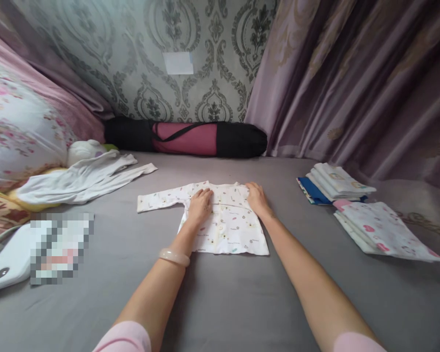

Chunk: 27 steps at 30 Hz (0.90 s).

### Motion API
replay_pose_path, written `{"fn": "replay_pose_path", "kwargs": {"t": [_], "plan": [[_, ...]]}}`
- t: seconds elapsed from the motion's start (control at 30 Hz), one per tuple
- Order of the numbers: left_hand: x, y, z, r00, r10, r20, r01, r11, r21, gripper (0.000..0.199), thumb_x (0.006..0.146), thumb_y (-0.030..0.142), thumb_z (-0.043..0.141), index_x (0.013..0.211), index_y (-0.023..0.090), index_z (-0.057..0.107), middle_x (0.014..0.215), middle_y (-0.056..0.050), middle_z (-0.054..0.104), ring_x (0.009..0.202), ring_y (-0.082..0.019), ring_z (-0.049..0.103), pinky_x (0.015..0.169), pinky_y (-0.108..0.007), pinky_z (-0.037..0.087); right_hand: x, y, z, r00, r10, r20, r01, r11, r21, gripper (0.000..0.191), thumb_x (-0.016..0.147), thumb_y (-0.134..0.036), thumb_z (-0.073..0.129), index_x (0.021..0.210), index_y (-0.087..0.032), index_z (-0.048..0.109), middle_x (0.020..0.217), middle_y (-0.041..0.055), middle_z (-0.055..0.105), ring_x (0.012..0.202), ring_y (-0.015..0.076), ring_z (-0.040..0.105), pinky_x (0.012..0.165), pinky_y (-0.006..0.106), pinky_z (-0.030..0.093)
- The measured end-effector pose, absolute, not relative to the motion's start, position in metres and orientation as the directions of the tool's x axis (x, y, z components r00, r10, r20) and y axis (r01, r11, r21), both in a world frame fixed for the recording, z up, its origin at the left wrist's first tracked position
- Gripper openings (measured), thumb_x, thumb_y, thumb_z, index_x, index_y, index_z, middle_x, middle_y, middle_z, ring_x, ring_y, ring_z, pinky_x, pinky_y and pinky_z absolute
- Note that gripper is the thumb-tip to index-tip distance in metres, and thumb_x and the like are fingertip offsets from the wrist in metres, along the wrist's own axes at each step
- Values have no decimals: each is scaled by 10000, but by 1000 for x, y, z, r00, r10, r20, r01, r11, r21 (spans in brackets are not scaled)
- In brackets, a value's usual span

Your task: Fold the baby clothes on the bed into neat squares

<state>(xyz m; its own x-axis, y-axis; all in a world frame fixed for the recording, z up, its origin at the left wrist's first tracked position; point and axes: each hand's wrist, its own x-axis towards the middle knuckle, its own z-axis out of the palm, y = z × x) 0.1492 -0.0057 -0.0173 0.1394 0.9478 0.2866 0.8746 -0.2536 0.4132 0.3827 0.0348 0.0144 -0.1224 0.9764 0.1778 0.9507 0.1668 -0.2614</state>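
Note:
A small white baby shirt (229, 230) with a scattered print lies spread on the grey bed sheet, its collar toward the wall. One long sleeve (161, 199) stretches out to the left; the other sleeve does not show sticking out on the right. My left hand (201, 204), with a pale bangle on that wrist, rests flat on the upper left chest of the shirt, fingers extended. At the right shoulder, my right hand (257, 198) has its fingers closed over the shirt's edge; the fingertips are partly hidden.
Folded clothes (337, 181) and another folded pile with pink print (388, 230) lie on the right. White pants (84, 178) lie at left near a floral cushion (18, 117). A white object (14, 259) sits at near left. A black and maroon bag (185, 139) lies along the wall.

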Motion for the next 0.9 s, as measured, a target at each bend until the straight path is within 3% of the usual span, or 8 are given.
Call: {"fn": "replay_pose_path", "kwargs": {"t": [0.17,0.37,0.53,0.63,0.7,0.8,0.9], "plan": [[152,-8,-14,126,954,273,889,-231,395,521,801,47,416,1266,225,570,1390,-59,529,1307,-264,413,1087,-444,338,405,70,11,-115,986,124,935,150,-321,292,935,-189,455,1120,-157,679,1113,109,658,1064,183,582,927,257,407],[153,-9,-12,124,959,257,896,-220,387,516,804,39,409,1253,223,584,1392,-73,522,1301,-270,414,1079,-442,342,406,75,13,-52,996,67,941,71,-331,230,921,-225,487,1023,-189,690,1033,81,682,947,188,618,808,264,435],[153,-8,-15,117,959,260,902,-212,377,505,817,55,406,1257,223,587,1398,-66,519,1313,-275,403,1087,-438,334,391,57,18,-80,979,188,969,120,-214,291,916,-137,423,1094,-160,653,1144,140,605,1084,237,545,911,314,408],[152,-8,-15,118,959,256,900,-212,380,499,816,59,410,1248,229,591,1397,-61,521,1318,-269,403,1090,-437,333,375,40,16,-177,967,181,956,213,-204,385,927,-96,313,1131,-151,635,1182,139,596,1129,236,517,968,324,383],[152,-9,-13,124,962,243,899,-212,382,505,810,56,409,1254,218,586,1402,-63,517,1324,-266,401,1093,-430,331,367,30,10,-214,966,144,945,242,-221,419,953,-142,274,1250,-119,570,1302,151,546,1214,238,473,1027,334,349],[153,-10,-12,116,969,216,905,-193,379,527,813,63,405,1307,182,542,1435,-77,486,1357,-278,371,1105,-433,316,363,20,2,-227,971,78,949,238,-208,509,988,-277,244,1430,-63,382,1515,161,332,1395,258,277,1138,389,209],[154,-11,-10,109,979,173,919,-166,358,556,821,77,410,1368,151,480,1478,-92,434,1398,-285,318,1133,-436,274,365,17,-1,-222,975,12,960,220,-170,603,993,-386,219,1492,-51,261,1574,146,198,1449,265,143,1168,427,118]]}}
